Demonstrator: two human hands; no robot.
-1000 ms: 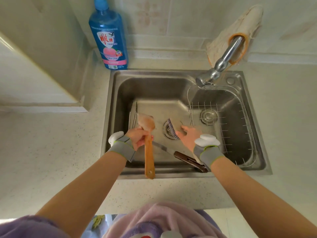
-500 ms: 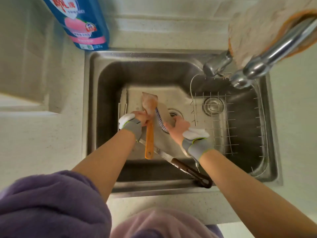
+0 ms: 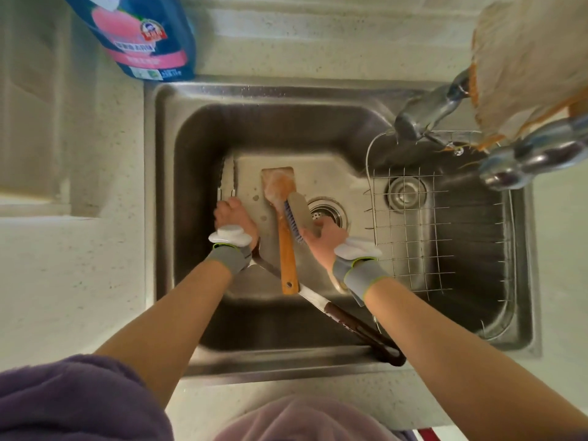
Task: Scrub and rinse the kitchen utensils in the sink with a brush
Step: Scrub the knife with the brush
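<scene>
The left hand (image 3: 234,216) is coming off the pale wooden spatula with the long orange-brown handle (image 3: 286,259), which it was gripping at the neck half a second ago, and it is now sitting further left, apart from the shaft, at the near end of the ridged metal tongs (image 3: 227,173). Its fingers are curling down under the back of the hand, so I cannot tell whether they are closing on anything. The wooden spatula is lying on the floor of the stainless steel sink (image 3: 286,122), its handle tip crossing over the metal utensil with the dark brown handle (image 3: 359,329). The right hand (image 3: 324,238) is wrapping around the beige-backed brush with blue bristles (image 3: 300,208) as before, bristles pressing against the spatula's neck beside the drain. The spatula's blade is looking smeared and hard to read. The metal utensil's working end is disappearing beneath the left wrist. The blue detergent bottle (image 3: 149,36) is being cut off at the top edge, and the chrome tap (image 3: 426,113) and the cream cloth (image 3: 525,58) draped over it are blurring out at the right edge.
</scene>
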